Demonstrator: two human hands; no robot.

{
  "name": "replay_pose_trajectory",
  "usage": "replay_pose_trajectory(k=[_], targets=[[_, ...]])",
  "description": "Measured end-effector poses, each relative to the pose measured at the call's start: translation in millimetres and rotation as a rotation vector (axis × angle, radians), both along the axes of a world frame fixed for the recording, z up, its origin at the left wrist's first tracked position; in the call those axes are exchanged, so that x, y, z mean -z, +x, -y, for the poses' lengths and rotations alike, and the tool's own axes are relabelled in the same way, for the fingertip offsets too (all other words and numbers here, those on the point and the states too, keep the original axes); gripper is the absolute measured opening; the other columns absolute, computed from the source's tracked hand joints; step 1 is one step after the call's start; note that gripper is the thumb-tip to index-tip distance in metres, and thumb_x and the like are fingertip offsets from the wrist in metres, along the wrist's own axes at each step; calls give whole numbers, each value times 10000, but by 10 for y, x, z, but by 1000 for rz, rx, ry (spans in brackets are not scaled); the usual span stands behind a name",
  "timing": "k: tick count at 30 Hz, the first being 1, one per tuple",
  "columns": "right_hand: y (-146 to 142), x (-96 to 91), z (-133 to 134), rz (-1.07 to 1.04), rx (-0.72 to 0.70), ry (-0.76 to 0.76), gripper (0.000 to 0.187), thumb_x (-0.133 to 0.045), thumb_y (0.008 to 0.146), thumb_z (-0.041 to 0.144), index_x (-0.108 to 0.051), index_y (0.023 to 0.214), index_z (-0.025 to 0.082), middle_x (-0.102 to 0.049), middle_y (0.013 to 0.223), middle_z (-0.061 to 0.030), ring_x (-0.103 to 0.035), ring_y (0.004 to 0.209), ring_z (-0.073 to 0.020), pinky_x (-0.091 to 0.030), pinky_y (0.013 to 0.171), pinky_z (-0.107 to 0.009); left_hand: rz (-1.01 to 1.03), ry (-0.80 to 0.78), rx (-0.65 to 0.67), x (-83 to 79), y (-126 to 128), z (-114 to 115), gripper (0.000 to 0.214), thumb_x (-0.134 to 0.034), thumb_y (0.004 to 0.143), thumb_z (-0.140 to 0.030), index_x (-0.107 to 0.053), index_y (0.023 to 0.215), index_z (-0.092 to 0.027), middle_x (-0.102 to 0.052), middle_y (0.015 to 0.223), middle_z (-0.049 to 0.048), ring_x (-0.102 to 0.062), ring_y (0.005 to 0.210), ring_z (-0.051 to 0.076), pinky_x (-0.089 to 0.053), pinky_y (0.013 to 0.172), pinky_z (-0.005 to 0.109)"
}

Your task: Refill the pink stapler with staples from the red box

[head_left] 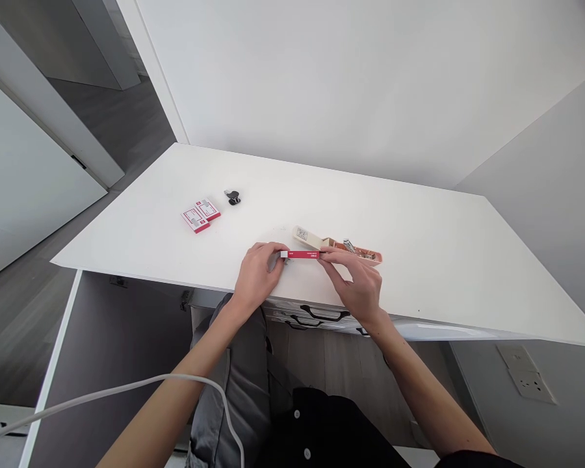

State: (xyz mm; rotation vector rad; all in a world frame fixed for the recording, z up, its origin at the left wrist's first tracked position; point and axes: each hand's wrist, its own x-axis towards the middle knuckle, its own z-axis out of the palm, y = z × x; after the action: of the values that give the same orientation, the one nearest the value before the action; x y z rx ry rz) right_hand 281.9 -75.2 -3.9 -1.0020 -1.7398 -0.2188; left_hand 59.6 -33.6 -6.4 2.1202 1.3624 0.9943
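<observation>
Between my two hands is a small flat red box (pixel 302 255), its narrow red side turned up toward me. My left hand (pixel 259 273) pinches its left end, and my right hand (pixel 355 281) grips the right end with thumb and fingers. Just behind the box lies an open long case, with a cream lid (pixel 307 236) bearing a printed code and an orange tray (pixel 376 257). Small metal pieces, among them what looks like a nail clipper (pixel 349 245), lie in the tray. My right hand covers part of this case.
Two red-and-white boxes (pixel 195 219) lie side by side on the white tabletop (pixel 443 260), to the left. Behind them sits a small black clip-like object (pixel 233 197). Drawers with black handles (pixel 324 314) are below the front edge. A white cable (pixel 141 383) crosses my left forearm.
</observation>
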Motion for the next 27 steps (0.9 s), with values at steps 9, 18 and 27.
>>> replay_pose_trajectory(k=[9, 18, 27], targets=[[9, -38, -47, -41, 75, -83, 59, -701, 1052, 234, -749, 1023, 254, -868, 1043, -46, -853, 1005, -264, -692, 894, -405, 42, -27, -23, 32, -9, -10, 274, -573, 1053, -293, -703, 1284, -224, -792, 1216, 76, -715, 1159, 259, -553, 1045, 399], [40, -202, 114, -557, 35, -457, 211, -825, 941, 423, -719, 1016, 256, -827, 970, -42, -827, 983, -247, -688, 952, -458, 243, -203, 102, -173, -106, 68, 457, -530, 1065, -569, -723, 1303, -229, -810, 1220, 71, -739, 1153, 251, -578, 933, 327], [11, -212, 202, -675, -123, -664, 235, -859, 905, 408, -743, 1061, 276, -836, 955, -27, -819, 1017, -239, -693, 976, -455, 348, -269, 114, -197, -132, 48, 482, -595, 1014, -639, -789, 1132, -214, -818, 963, 55, -760, 997, 238, -564, 982, 344]])
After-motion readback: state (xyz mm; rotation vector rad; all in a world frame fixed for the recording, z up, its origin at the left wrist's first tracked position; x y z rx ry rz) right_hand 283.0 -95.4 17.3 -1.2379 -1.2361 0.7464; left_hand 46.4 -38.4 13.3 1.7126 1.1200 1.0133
